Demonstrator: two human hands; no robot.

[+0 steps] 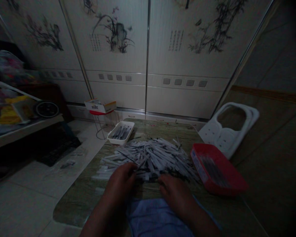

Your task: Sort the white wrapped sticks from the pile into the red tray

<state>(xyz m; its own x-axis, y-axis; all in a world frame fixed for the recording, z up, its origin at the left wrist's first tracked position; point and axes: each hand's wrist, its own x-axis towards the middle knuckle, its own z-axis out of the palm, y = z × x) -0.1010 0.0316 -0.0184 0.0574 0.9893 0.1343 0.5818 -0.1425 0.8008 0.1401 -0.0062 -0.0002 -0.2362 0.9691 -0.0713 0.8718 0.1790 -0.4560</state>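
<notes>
A large heap of thin whitish sticks with some dark ends, which look like pens, is spread over a green marbled table. My left hand is at the near left edge of the heap, its fingers curled together. A thin dark stick lies just beyond those fingertips; whether they touch it is unclear. At the near edge, right of centre, my right hand has its fingers bent inward against the heap. Dim light hides what either hand holds.
A white tray with similar sticks stands at the far left of the table. To the right is a red basket containing more. Behind it leans a white folding chair. A box rests on a red stool.
</notes>
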